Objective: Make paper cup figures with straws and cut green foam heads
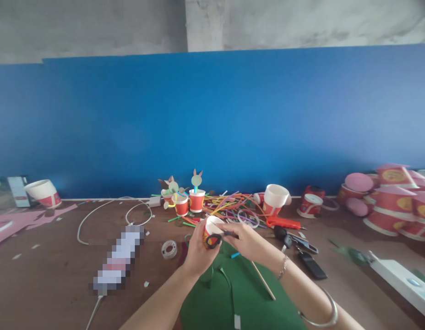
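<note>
My left hand [201,251] is wrapped round a small red and white paper cup [215,223], tilted with its white mouth upward. My right hand [246,239] is closed, its fingertips at the cup's rim. Under those fingers is a dark tool with a round black loop [213,241] that crosses the cup's front; it looks like scissors, though its blades are hidden. Below both hands lies a green sheet [215,305]. A thin wooden stick [264,282] and a short blue piece [235,255] rest on it. Left of the hands is a tape roll [169,250].
Behind, coloured strips [233,206] lie piled beside cups with animal-face cutouts [196,179]. A white-topped cup [276,199], an orange-red tool [284,222] and keys [310,261] are right. Stacked red cups [391,204] stand far right. A cabled phone [119,259] lies left.
</note>
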`<action>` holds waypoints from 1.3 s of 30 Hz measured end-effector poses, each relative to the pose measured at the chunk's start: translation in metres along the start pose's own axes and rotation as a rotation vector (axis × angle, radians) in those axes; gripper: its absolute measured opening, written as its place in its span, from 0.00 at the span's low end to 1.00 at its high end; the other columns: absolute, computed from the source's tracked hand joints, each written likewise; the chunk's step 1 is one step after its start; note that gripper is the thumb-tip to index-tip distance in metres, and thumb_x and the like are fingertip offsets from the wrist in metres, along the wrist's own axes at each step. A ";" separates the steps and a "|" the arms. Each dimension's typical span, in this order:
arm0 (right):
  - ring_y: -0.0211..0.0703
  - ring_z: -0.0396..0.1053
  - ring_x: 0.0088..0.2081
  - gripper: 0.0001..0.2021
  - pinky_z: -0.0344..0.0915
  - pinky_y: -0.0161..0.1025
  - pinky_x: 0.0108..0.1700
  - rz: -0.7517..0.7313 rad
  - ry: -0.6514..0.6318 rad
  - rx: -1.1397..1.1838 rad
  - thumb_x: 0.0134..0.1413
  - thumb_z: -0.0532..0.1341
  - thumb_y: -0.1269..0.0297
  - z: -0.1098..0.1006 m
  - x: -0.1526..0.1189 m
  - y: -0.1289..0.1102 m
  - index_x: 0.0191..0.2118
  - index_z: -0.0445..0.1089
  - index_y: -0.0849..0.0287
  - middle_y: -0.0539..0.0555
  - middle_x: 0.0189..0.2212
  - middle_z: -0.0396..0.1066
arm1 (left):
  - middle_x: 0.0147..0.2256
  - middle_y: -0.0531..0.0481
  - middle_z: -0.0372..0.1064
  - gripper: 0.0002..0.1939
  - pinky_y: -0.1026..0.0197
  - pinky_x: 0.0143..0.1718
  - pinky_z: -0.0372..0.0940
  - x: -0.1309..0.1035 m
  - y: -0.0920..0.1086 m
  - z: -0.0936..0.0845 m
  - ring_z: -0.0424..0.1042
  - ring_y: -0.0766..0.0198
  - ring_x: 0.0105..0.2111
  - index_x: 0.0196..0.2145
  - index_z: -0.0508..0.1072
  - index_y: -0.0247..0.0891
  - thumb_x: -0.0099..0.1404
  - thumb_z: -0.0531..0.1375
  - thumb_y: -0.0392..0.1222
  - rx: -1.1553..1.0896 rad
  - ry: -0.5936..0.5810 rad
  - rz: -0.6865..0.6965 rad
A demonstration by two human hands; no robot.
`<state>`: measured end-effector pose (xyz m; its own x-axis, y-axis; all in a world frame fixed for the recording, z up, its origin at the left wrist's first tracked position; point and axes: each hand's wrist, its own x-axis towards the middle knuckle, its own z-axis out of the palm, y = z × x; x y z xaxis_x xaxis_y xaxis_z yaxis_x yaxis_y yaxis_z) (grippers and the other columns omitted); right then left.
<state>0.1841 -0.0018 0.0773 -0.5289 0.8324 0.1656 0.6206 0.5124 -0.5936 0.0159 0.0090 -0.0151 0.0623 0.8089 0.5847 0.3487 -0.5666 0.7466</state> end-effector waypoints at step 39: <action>0.40 0.70 0.29 0.24 0.58 0.31 0.30 0.149 0.019 -0.317 0.49 0.50 0.75 0.009 -0.001 -0.004 0.50 0.71 0.57 0.54 0.29 0.75 | 0.51 0.39 0.63 0.33 0.47 0.54 0.60 0.000 -0.005 0.000 0.63 0.51 0.53 0.58 0.56 0.38 0.55 0.61 0.36 0.105 -0.053 0.123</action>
<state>0.1769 -0.0068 0.0719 -0.4098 0.9053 0.1121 0.8408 0.4225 -0.3383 0.0137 0.0117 -0.0188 0.1587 0.7434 0.6497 0.4306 -0.6443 0.6320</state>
